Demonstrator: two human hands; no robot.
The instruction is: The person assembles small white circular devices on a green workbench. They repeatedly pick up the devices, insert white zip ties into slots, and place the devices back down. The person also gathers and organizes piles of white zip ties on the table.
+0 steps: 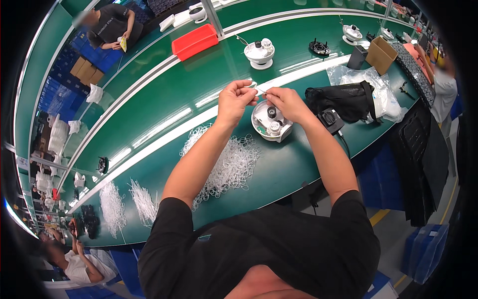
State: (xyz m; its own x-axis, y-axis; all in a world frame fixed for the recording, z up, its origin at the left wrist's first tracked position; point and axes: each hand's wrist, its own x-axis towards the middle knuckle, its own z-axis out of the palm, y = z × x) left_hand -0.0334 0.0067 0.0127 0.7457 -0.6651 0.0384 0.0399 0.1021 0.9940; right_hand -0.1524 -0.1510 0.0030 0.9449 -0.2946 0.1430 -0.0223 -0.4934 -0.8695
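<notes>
Over a round white housing (259, 130) with a black knob-like part and a green piece inside, both my hands are raised close together. The fingertips of my left hand (234, 102) are pinched at one end of a thin, light-coloured strand (260, 91), which looks like a wire. My right hand (286, 103) pinches the same strand from the other side, just above the housing's rim. The strand's exact ends are hidden by my fingers. To the left of the housing lies a large tangled heap of thin white loops (231, 164).
Smaller bundles of white strands (113, 209) lie further left. Across the green bench, another white housing (260, 54) stands near a red tray (195, 42). At right are a black bag (343, 102), a clear plastic bag (391, 102), a cardboard box (381, 55) and a small black device (330, 119). Co-workers stand around.
</notes>
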